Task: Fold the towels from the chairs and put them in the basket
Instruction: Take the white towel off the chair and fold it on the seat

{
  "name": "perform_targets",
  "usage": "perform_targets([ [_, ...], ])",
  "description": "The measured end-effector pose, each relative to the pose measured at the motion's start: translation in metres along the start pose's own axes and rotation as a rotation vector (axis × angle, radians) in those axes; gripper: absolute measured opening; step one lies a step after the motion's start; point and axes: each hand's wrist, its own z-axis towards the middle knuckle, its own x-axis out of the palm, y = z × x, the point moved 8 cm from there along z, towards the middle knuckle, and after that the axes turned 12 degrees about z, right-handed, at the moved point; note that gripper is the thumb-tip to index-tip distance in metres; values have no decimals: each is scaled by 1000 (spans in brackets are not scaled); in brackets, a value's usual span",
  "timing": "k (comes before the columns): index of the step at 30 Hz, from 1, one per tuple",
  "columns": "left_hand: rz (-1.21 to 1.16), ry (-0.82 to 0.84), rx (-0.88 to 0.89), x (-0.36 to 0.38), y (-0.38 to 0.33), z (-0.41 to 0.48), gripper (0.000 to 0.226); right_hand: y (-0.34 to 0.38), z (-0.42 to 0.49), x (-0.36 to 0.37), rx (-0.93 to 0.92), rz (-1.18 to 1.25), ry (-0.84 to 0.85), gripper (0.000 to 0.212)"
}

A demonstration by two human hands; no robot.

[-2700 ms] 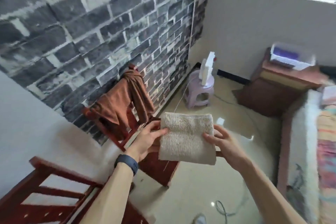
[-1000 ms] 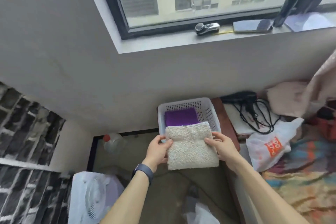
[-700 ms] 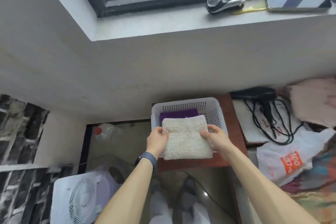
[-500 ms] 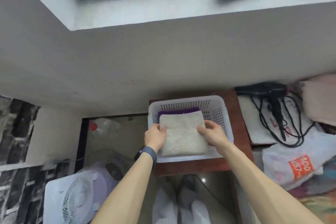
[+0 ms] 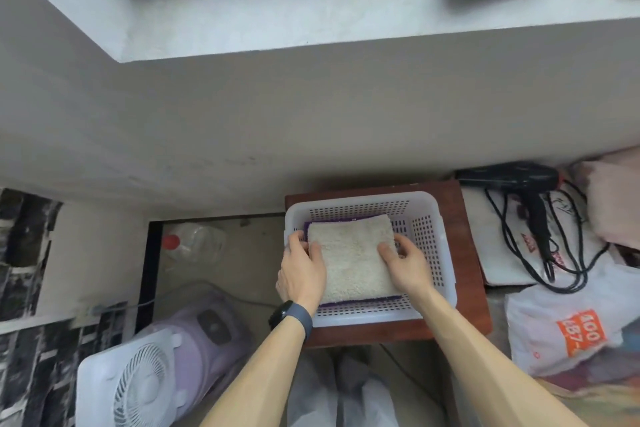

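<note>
A folded beige towel [image 5: 349, 253] lies inside the white perforated basket [image 5: 446, 253], on top of a purple towel [image 5: 363, 300] of which only thin edges show. My left hand [image 5: 301, 274] holds the beige towel's left edge, thumb on top and fingers tucked down its side. At the towel's right edge my right hand [image 5: 405, 263] holds it the same way. The basket stands on a small reddish-brown table [image 5: 471, 288] against the wall.
A black hair dryer [image 5: 512, 180] with a tangled cord and a white plastic bag [image 5: 561, 329] lie to the right of the basket. On the floor at the left are a white fan [image 5: 138, 388], a lilac stool [image 5: 204, 333] and a clear bottle [image 5: 194, 243]. The window sill [image 5: 311, 10] juts out overhead.
I turned from the chairs to the window wall, carrying the folded beige towel in both hands. It has come down into the basket onto the purple towel.
</note>
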Motion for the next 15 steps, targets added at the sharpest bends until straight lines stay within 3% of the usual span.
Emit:
perform_targets([
  [2, -3, -110, 100, -7, -5, -12, 39, 2, -7, -3, -23, 14, -55, 56],
  [4, 156, -196, 306, -5, -18, -22, 49, 5, -17, -9, -76, 5, -157, 53],
  [7, 389, -146, 559, 22, -33, -31, 61, 19, -35, -6, -346, -245, -270, 47],
  [10, 507, -83, 622, 47, -34, -25, 65, 23, -37, 24, -576, -589, -167, 52],
  [15, 599, -70, 646, 61, -26, 6, 67, 9, -3, 52, -518, -818, 10, 60],
])
